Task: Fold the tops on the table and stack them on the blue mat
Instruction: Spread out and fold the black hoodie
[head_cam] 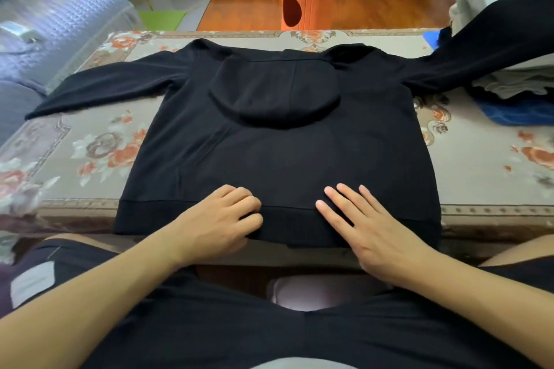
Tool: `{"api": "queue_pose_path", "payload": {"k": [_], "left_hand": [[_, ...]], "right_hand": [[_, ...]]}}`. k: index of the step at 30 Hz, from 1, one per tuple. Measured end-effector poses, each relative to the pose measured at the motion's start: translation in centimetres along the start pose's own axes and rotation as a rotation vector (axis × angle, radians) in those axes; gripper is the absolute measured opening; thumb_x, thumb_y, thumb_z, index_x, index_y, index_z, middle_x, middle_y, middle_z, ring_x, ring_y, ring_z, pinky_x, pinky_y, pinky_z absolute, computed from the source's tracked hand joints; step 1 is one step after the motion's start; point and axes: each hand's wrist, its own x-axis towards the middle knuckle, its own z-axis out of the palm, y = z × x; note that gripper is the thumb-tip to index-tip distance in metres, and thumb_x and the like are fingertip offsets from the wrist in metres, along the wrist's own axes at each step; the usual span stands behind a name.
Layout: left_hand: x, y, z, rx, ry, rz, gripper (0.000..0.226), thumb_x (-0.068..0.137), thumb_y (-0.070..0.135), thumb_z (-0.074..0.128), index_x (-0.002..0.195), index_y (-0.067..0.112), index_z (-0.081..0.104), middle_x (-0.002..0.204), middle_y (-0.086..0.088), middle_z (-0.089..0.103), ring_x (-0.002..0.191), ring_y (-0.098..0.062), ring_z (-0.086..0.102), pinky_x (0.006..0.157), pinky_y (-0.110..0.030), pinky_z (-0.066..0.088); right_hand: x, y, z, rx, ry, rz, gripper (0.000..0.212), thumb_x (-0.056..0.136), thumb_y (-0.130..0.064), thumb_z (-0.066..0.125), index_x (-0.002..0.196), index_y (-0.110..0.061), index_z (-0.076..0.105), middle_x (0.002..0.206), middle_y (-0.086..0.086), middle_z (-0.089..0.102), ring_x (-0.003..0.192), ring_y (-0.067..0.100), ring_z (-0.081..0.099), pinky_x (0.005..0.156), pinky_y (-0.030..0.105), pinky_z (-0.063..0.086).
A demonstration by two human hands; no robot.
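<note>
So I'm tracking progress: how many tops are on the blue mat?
2 visible at least: a pale folded top on the blue mat at right, a dark one beneath it; others may be hidden.

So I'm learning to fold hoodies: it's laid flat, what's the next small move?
Probably fold the left sleeve across the back. The hoodie lies flat, hood down, both sleeves spread; the right sleeve drapes over the pile on the mat. Both hands, left and right, rest at the hem.

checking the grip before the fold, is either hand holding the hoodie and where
The left hand has curled fingers bunching the black hoodie at its bottom hem band. The right hand only lies flat on the same hem, gripping nothing.
</note>
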Motion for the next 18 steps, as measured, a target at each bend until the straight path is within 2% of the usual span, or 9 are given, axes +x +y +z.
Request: {"api": "queue_pose_path", "payload": {"k": [2, 4, 6, 8, 9, 11, 14, 16, 18], "left_hand": [[-0.4, 0.5, 0.0, 0.013, 0.017, 0.029, 0.013, 0.085, 0.016, 0.057, 0.096, 0.014, 0.063, 0.111, -0.008, 0.062, 0.102, -0.030, 0.059, 0.086, -0.041, 0.050], [-0.4, 0.7, 0.5, 0.030, 0.027, 0.002, 0.013, 0.085, 0.021, 0.059, 0.095, 0.014, 0.062, 0.117, -0.010, 0.060, 0.110, -0.032, 0.057, 0.092, -0.042, 0.048], [-0.3, 0.8, 1.3, 0.060, 0.016, -0.051, 0.024, 0.088, 0.036, 0.061, 0.096, 0.013, 0.060, 0.126, -0.014, 0.057, 0.117, -0.035, 0.054, 0.097, -0.046, 0.045], [-0.2, 1.0, 2.2, 0.125, -0.023, -0.062, 0.025, 0.092, 0.036, 0.060, 0.099, 0.013, 0.058, 0.133, -0.018, 0.053, 0.120, -0.037, 0.053, 0.098, -0.048, 0.043], [-0.1, 1.1, 2.5, 0.151, -0.020, -0.056, 0.014, 0.092, 0.025, 0.059, 0.101, 0.013, 0.057, 0.135, -0.019, 0.053, 0.120, -0.038, 0.054, 0.098, -0.049, 0.043], [0.0, 1.0, 2.2, 0.123, -0.001, -0.059, 0.013, 0.087, 0.006, 0.054, 0.098, 0.012, 0.056, 0.134, -0.018, 0.055, 0.117, -0.038, 0.056, 0.095, -0.048, 0.045], [0.6, 0.8, 0.3, -0.001, 0.006, -0.035, 0.015, 0.077, 0.007, 0.049, 0.090, 0.011, 0.055, 0.117, -0.012, 0.064, 0.104, -0.033, 0.059, 0.083, -0.043, 0.051], [1.1, 0.7, -0.9, -0.034, -0.082, -0.039, 0.012, 0.078, 0.019, 0.051, 0.089, 0.015, 0.053, 0.102, -0.003, 0.059, 0.091, -0.026, 0.054, 0.074, -0.039, 0.047], [2.2, 0.1, -2.1, -0.126, -0.192, -0.042, 0.016, 0.087, 0.039, 0.050, 0.087, 0.023, 0.049, 0.095, 0.006, 0.050, 0.087, -0.018, 0.046, 0.074, -0.036, 0.042]], "right_hand": [[-0.6, 0.6, -0.1, 0.004, 0.006, -0.051, 0.086, 0.075, -0.005, 0.031, 0.160, -0.010, 0.018, 0.164, 0.018, 0.022, 0.152, 0.036, 0.018, 0.119, 0.054, 0.027], [-1.4, 1.3, -0.3, 0.023, -0.028, -0.090, 0.081, 0.080, -0.008, 0.028, 0.160, -0.012, 0.015, 0.166, 0.014, 0.017, 0.154, 0.033, 0.012, 0.118, 0.050, 0.021], [-2.0, 2.0, -0.3, 0.001, -0.048, -0.101, 0.077, 0.090, -0.025, 0.039, 0.161, -0.017, 0.011, 0.168, 0.011, 0.009, 0.155, 0.033, 0.006, 0.118, 0.050, 0.017], [-2.2, 2.2, -0.2, -0.053, -0.117, -0.073, 0.094, 0.084, -0.047, 0.058, 0.161, -0.023, 0.009, 0.168, 0.011, 0.004, 0.154, 0.036, 0.003, 0.120, 0.054, 0.014], [-2.2, 2.3, -0.1, -0.068, -0.148, -0.045, 0.101, 0.080, -0.042, 0.066, 0.161, -0.025, 0.009, 0.168, 0.012, 0.005, 0.153, 0.039, 0.005, 0.119, 0.058, 0.017], [-1.9, 2.2, -0.4, -0.061, -0.168, 0.021, 0.103, 0.073, -0.013, 0.068, 0.161, -0.027, 0.016, 0.165, 0.016, 0.018, 0.149, 0.046, 0.020, 0.113, 0.064, 0.031], [-2.1, 3.6, -2.0, -0.075, -0.177, -0.019, 0.094, 0.072, 0.001, 0.052, 0.159, -0.022, 0.026, 0.158, 0.018, 0.035, 0.140, 0.043, 0.041, 0.105, 0.056, 0.046], [-2.7, 5.3, -4.2, -0.011, -0.238, -0.032, 0.094, 0.082, 0.002, 0.042, 0.161, -0.030, 0.004, 0.166, 0.008, 0.018, 0.151, 0.028, 0.025, 0.119, 0.037, 0.030], [-3.0, 6.3, -6.8, 0.110, -0.524, -0.054, 0.094, 0.092, -0.004, 0.042, 0.155, -0.040, -0.018, 0.167, -0.009, -0.013, 0.154, 0.013, -0.007, 0.124, 0.028, 0.009]]}}
